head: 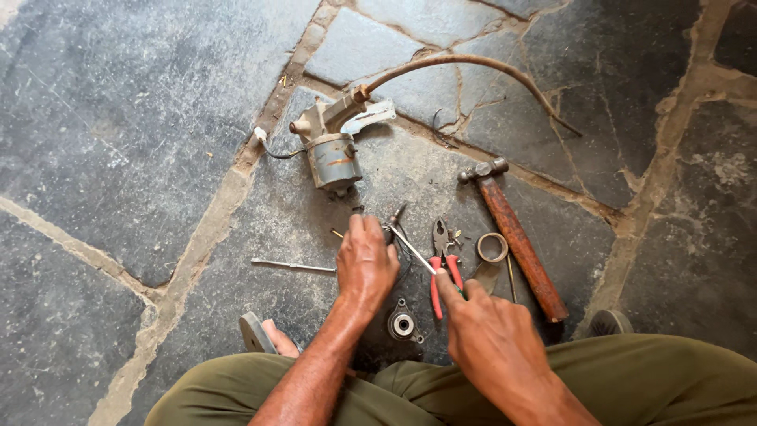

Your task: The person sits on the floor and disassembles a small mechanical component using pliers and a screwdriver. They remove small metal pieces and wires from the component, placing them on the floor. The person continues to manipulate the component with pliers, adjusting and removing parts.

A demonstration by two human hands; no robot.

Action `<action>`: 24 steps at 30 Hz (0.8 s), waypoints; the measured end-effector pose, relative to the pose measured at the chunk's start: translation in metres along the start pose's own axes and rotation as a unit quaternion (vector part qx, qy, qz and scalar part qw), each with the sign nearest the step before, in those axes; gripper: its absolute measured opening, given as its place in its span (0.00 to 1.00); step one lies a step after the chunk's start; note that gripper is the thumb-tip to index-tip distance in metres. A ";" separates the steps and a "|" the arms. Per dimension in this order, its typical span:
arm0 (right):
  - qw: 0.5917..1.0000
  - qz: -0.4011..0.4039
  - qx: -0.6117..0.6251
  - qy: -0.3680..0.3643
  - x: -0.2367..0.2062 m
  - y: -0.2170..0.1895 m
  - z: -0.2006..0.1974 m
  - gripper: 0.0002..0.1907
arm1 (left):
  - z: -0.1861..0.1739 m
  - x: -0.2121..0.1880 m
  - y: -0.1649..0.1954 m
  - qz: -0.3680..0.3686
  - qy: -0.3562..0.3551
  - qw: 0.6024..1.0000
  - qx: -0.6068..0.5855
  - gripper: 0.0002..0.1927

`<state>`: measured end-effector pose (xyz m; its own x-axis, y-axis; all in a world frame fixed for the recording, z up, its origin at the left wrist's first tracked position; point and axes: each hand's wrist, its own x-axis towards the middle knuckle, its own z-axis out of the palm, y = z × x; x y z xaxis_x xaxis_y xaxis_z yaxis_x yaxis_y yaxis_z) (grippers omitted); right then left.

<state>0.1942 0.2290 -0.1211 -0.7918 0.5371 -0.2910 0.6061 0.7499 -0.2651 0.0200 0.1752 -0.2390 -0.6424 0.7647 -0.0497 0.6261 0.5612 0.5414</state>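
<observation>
Both hands work low centre of frame, over a dark stone floor [118,118] w/ pale mortar joints. Left hand [365,264] lies palm down, fingers curled over a small dark metal part [392,221] at its fingertips – can't tell if it's gripped or just pinned. Right hand [493,335] is closed round a thin screwdriver [410,248], shaft angled up-left, tip meeting that part. Red-handled pliers [440,260] lie just beside the shaft, jaws toward top of frame, touching neither hand as far as I can tell.

Centre-top: grey motor unit [333,154] w/ a curved hose [473,67] running off to the right. Right of centre – rusty-handled hammer [516,241], head up-left, lying diagonally; a tape roll [492,247] sits between it & the pliers. A thin metal rod [292,266] lies left of the left hand, a round bearing housing [403,323] btwn the forearms at bottom.

Tools crowd the centre & right; open floor runs wide on the left half and upper right.
</observation>
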 end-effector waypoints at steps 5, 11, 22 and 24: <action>1.000 0.016 0.018 0.010 0.002 0.006 0.011 0.28 | -0.001 0.000 -0.004 -0.011 0.008 1.000 -0.012 0.17; 0.894 0.123 0.422 -0.084 0.010 0.022 0.003 0.25 | 0.004 0.003 -0.006 -0.007 0.017 0.999 -0.036 0.16; 0.961 -0.034 0.276 -0.015 0.018 0.037 0.016 0.26 | -0.008 0.002 0.000 0.009 0.039 0.999 0.006 0.18; 0.932 -0.166 0.311 0.080 0.020 0.038 0.021 0.20 | -0.004 0.003 0.000 0.010 0.036 0.999 0.010 0.17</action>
<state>0.2031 0.2604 -0.1566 -0.9144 0.4038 0.0293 0.2137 0.5428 -0.8122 0.0163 0.1768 -0.2354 -0.6594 0.7515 0.0214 0.6471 0.5528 0.5251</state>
